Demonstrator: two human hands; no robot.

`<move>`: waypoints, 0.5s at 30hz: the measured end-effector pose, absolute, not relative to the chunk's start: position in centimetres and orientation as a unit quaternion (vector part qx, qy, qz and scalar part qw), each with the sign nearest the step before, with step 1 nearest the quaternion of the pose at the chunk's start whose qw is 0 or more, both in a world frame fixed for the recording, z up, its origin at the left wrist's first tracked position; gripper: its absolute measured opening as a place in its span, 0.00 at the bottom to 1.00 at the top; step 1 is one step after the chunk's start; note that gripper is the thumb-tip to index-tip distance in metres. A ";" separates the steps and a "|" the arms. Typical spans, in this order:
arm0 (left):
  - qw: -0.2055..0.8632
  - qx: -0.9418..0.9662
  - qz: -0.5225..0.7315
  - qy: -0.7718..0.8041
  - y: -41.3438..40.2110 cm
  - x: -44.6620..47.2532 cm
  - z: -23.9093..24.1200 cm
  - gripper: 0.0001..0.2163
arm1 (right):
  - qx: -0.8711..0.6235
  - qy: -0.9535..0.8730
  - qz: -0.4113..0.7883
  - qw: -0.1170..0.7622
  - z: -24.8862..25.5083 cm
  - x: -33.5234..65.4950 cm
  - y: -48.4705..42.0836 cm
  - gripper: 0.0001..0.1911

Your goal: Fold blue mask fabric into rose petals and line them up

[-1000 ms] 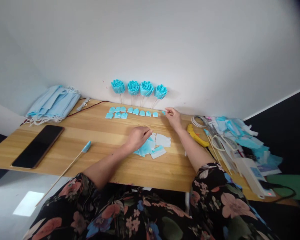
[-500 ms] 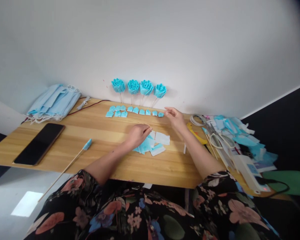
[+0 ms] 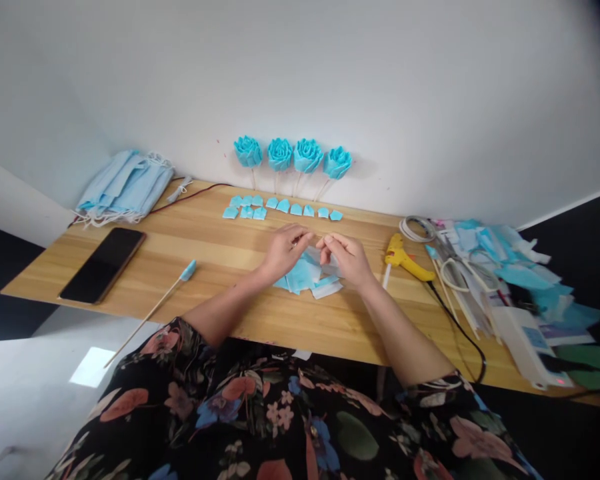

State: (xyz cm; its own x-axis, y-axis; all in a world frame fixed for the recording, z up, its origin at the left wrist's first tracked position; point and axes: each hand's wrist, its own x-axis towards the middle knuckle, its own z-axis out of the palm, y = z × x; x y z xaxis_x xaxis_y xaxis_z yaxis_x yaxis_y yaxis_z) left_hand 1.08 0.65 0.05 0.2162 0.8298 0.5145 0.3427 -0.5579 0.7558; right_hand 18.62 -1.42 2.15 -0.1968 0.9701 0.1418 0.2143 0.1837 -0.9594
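Observation:
My left hand (image 3: 286,253) and my right hand (image 3: 347,259) are close together above the middle of the table, fingertips almost meeting. Both are closed in a pinch. Whatever sits between the fingers is too small to make out. Cut light-blue fabric pieces (image 3: 300,277) lie loosely piled just below them. Beyond the hands, folded blue petals (image 3: 296,210) are laid out in rows. Several blue fabric roses (image 3: 280,155) on thin sticks lean against the wall behind the petals.
A yellow glue gun (image 3: 407,260), white-handled scissors (image 3: 460,275), a power strip (image 3: 525,347) and fabric scraps (image 3: 520,257) crowd the right side. At left are a phone (image 3: 103,265), stacked face masks (image 3: 125,187) and a blue-tipped stick (image 3: 155,309) overhanging the front edge.
My right hand has come back from the end of the petal row to meet my left hand, and its fingers have closed. The whole view has shifted slightly.

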 end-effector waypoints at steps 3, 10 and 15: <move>0.277 0.738 0.507 0.349 0.5 1.1 0.3 0.12 | -0.474 -0.667 0.415 0.398 1.8 18.9 -2.0 0.26; 0.332 0.777 0.492 0.209 0.2 1.2 0.8 0.15 | -0.443 -0.689 0.456 0.350 1.7 19.5 -2.4 0.32; 0.413 0.766 0.450 0.197 -1.0 1.0 2.8 0.18 | -0.336 -0.676 0.585 0.296 1.4 20.0 -2.5 0.33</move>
